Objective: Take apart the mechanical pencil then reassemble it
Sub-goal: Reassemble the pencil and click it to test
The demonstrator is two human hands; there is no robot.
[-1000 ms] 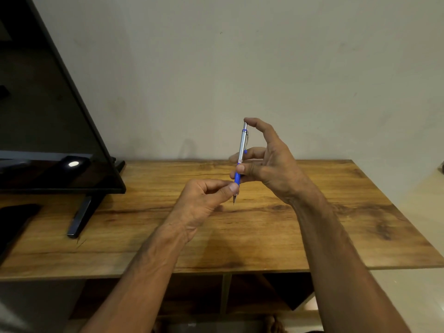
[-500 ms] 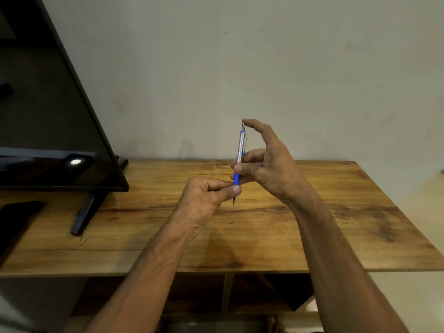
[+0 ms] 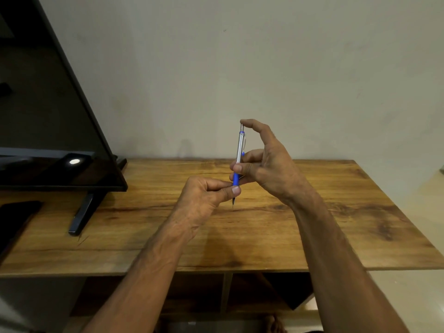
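Head view: mechanical pencil (image 3: 238,157) is upright in the air over the wooden tabletop (image 3: 336,212), tip (image 3: 233,203) down, looks whole. Right hand (image 3: 269,164) grip is clamped on the silver barrel (image 3: 240,143), index fingertip on the push cap (image 3: 242,127). Left hand (image 3: 204,198) grip is pinched on the blue front section (image 3: 236,180). Probably twisting the front end, direction unclear. Best to hold the barrel steady, turn only the left hand, stay off the cap, and keep over the tabletop for small parts. No readable writing on the pencil or the TV (image 3: 48,116) at left.

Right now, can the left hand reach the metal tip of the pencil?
Probably yes. The left hand pinches the pencil just above its bare tip; the right hand holds higher up.
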